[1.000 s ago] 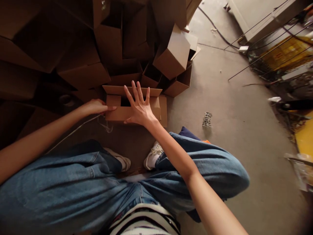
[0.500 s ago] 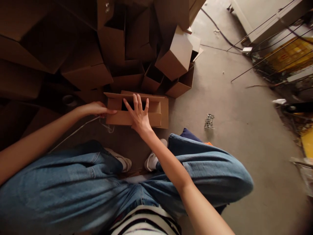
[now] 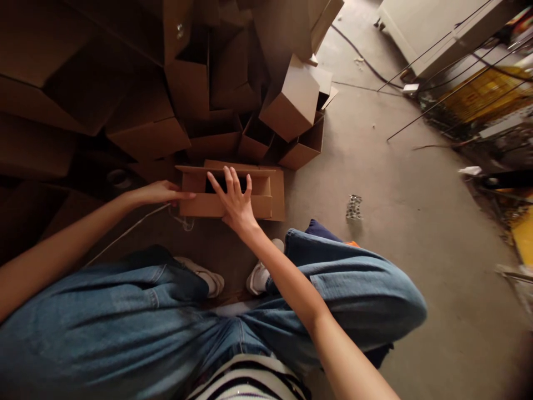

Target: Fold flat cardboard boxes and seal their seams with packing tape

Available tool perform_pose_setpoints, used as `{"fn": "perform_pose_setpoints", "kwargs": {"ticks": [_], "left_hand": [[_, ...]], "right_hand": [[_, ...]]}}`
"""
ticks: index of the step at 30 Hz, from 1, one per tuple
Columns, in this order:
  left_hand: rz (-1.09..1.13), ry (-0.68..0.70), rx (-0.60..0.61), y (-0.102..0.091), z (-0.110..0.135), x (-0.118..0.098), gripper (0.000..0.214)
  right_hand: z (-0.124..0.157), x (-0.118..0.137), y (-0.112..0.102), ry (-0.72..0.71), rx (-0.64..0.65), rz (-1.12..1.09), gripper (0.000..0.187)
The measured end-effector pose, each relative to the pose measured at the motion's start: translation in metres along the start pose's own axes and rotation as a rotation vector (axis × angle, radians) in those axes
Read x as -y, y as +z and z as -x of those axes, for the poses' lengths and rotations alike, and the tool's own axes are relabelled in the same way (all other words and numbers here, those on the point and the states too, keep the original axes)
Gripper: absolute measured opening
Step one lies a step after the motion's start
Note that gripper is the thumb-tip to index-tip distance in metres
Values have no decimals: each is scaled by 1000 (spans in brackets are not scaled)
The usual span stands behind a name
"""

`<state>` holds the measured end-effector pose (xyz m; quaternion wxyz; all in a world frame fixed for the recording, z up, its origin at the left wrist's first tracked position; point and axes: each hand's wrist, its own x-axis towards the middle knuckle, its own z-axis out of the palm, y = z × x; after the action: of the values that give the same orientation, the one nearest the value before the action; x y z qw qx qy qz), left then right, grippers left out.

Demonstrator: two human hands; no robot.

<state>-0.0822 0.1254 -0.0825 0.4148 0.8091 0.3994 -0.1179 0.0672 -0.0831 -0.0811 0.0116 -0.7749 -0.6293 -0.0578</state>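
On the floor in front of my feet lies a long brown cardboard box [image 3: 204,206], its long flaps raised around a dark opening. My right hand [image 3: 237,203] is spread over that opening, fingers apart and pointing away from me. The palm rests against the near flap; whether the fingertips touch anything inside is unclear. At the box's left end, my left hand [image 3: 166,192] touches the corner, with one finger stretched along the near flap and the others curled below, partly hidden. A thin pale cord [image 3: 125,235] runs under this hand.
Several cardboard boxes [image 3: 145,136] are piled beyond and left of the box. A small silvery patterned item [image 3: 354,207] lies on the concrete floor [image 3: 400,222] to the right. A white cabinet [image 3: 425,33], thin rods and yellow crates [image 3: 487,94] stand at upper right.
The view has shifted slightly, so the scene sits a little lower and further left. Both hands keep nearly the same places on the box.
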Motion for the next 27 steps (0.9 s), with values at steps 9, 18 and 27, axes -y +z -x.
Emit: {"fn": "perform_pose_setpoints", "kwargs": {"ticks": [9,18,27], "left_hand": [[227,67,-199,19,-13,-29,71],[258,101,-221,30,-9,-37,74],[324,62,-187,38,-18,-29,68]], "right_hand": [[-39,-60,-12,-6,115,-160,134],[-41,-76,-17,-70,123,-148,137],[-39,-72,-3,-68,90,-116,135]]}}
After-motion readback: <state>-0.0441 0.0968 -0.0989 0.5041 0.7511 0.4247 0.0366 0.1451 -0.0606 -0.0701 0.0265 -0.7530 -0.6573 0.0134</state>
